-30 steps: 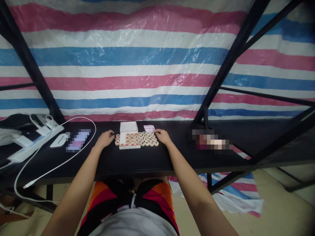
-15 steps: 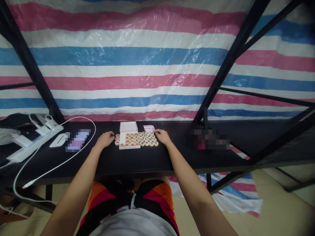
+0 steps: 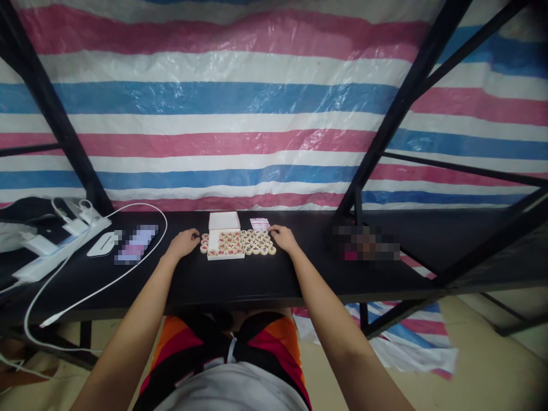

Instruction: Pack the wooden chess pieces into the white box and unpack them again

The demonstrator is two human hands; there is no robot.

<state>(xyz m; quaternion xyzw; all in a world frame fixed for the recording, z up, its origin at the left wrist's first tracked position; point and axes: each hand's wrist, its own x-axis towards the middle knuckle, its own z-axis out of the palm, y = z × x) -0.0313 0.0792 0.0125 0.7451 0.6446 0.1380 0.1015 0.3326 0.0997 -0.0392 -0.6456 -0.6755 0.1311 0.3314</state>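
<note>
While both hands rest loosely curled and hold nothing, the left hand (image 3: 183,242) and right hand (image 3: 283,237) flank the shallow white tray (image 3: 225,254) on the black counter (image 3: 240,279). Round pale wooden chess discs (image 3: 258,242) fill the tray and lie just right of it; they look light, hard and smooth, best pinched at the rim.

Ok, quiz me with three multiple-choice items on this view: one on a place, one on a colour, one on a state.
1. Where does the white lid lie?
A. behind the open box
B. on the floor
C. under the left hand

2. What colour are the marks on the pieces in the box?
A. green
B. red
C. blue

3. How does the right hand stand?
A. raised high above the table
B. resting at the edge of the loose pieces
C. holding the cable

Answers:
1 A, the lid sits on the table just beyond the box.
2 B, the boxed pieces show red marks.
3 B, it lies beside the loose pieces, fingers curled towards them.
</note>
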